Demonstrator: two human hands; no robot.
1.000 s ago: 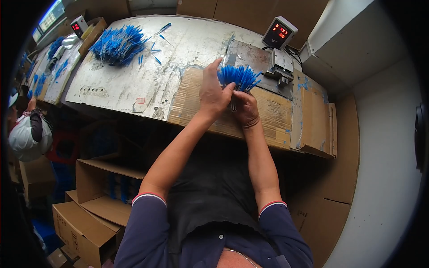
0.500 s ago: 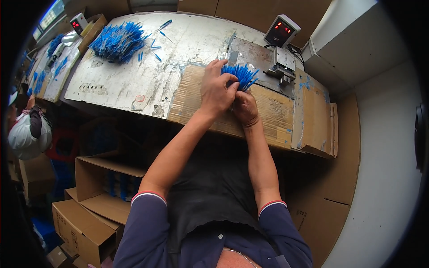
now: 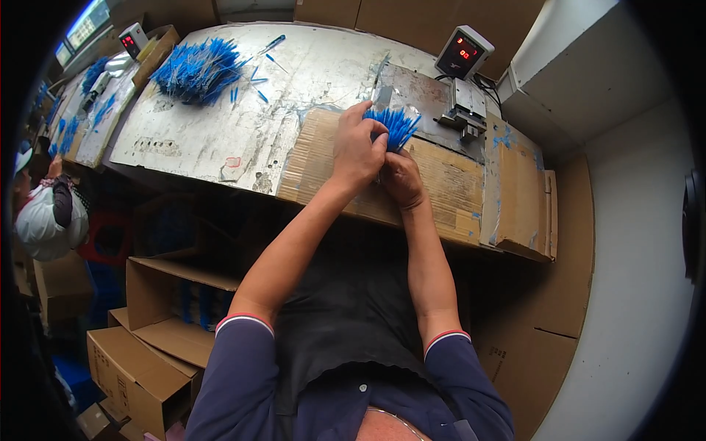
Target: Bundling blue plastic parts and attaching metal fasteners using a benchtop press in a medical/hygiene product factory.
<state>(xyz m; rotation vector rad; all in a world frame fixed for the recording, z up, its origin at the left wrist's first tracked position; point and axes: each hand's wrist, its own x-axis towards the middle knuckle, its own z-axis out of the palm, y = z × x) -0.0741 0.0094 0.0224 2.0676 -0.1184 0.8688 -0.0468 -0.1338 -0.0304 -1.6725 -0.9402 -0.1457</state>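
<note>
At one o'clock, the left hand had curled its fingers onto the bundle of slender blue plastic sticks, which fanned less widely, more gathered; the right hand, partly hidden, seemed to grip its base.

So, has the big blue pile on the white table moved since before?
No, the blue pile sits in the same spot relative to the red mark on the tabletop.

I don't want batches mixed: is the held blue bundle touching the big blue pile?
Apart: the head view shows white tabletop between bundle and pile.
</note>
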